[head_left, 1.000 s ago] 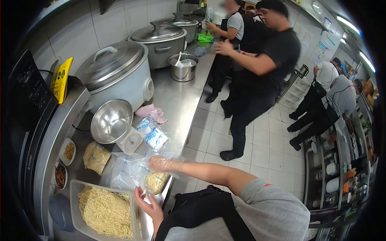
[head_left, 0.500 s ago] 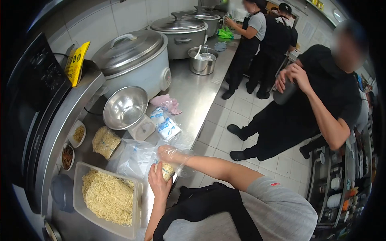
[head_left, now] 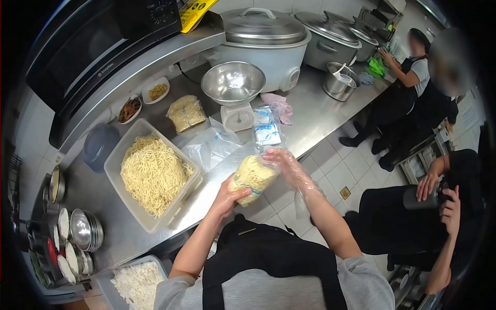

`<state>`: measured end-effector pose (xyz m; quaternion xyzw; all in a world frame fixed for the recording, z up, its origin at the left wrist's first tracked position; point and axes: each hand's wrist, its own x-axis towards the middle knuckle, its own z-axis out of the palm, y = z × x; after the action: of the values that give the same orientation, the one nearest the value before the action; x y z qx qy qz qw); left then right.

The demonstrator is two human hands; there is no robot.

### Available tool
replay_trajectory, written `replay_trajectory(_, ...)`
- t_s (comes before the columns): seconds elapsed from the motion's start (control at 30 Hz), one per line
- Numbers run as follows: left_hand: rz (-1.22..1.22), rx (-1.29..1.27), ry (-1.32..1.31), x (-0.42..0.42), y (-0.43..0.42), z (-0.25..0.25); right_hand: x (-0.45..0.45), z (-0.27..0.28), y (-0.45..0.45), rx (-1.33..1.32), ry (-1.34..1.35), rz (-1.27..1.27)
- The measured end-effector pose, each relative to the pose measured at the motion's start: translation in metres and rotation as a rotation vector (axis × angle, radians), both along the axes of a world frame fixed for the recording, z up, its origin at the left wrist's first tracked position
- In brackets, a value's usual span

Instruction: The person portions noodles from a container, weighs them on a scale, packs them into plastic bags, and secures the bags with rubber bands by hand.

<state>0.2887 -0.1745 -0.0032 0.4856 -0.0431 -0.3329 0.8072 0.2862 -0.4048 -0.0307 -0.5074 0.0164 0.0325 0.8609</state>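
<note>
A clear plastic bag of noodles (head_left: 253,178) is held up in front of me at the counter's edge. My left hand (head_left: 227,199) is wrapped round its lower end, with the thumb across the bag. My right hand (head_left: 284,164), in a loose clear plastic glove, grips the upper right end of the bag. Left of my hands stands a plastic tub (head_left: 161,219) heaped with loose noodles (head_left: 155,173). Flat plastic bags (head_left: 214,144) lie just beyond my hands. Another filled noodle bag (head_left: 186,113) rests behind them.
A kitchen scale (head_left: 238,119) carries a steel bowl (head_left: 232,82), beside a blue-and-white packet (head_left: 266,126) and pink cloth (head_left: 278,107). Large cookers (head_left: 263,46) line the wall. A bin of white rice-like food (head_left: 137,284) sits low at left. A co-worker (head_left: 413,217) stands close on my right.
My view has swung, so the counter appears more level. The noodle bag, mostly hidden behind my hands before, is now raised in plain sight between both hands.
</note>
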Motion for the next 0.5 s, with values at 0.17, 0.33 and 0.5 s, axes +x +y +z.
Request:
replay_trajectory(0.17,-0.146,0.183,-0.077,0.025,-0.02,0.012,-0.029,0.023,0.016,0.432,0.142,0.181)
replay_trajectory(0.33,0.034,0.552,-0.489,0.106,0.019,0.016,-0.059,0.026,-0.029,0.006,0.162,0.08)
replay_trajectory(0.5,0.058,0.739,-0.656,0.211,0.064,0.025,-0.102,0.034,-0.087,-0.432,0.214,-0.062)
